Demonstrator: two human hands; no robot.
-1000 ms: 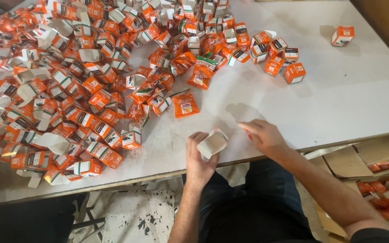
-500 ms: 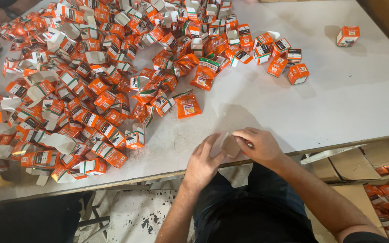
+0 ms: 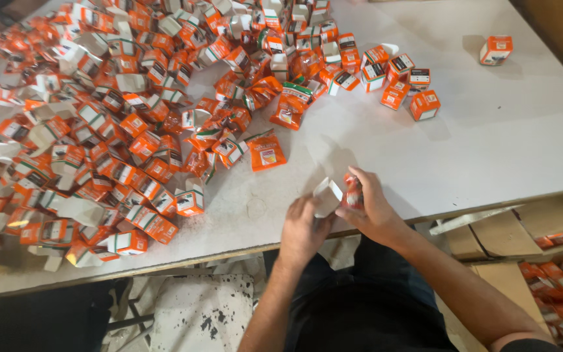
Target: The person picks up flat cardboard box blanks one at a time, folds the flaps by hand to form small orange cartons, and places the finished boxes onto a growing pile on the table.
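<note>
I see both hands working at the near edge of the desk (image 3: 490, 150), just above my lap. The left hand (image 3: 304, 228) and the right hand (image 3: 373, 208) share one small carton (image 3: 328, 195), white on its opened flap. The left grip is closed around the carton's lower body, while the right grip pinches a small orange packet (image 3: 352, 190) held against the carton's open mouth. The packet looks partly in, though I cannot tell how deep it sits.

As for progress, I judge it to be early. A large heap of orange and white cartons (image 3: 99, 143) covers the far and left part of the desk, most of them lying open with their flaps up, mixed with loose orange sachets. One flat orange sachet (image 3: 266, 151) lies apart, just beyond my hands. To the right of the heap, a small cluster of closed orange boxes (image 3: 402, 85) stands upright, and a single closed box (image 3: 496, 49) sits well apart at the far right. These few closed ones look finished; the heap looks untouched by comparison.

Below the desk at the right, a brown cardboard bin (image 3: 555, 274) holds more orange items, too blurred to tell whether they are filled boxes.
</note>
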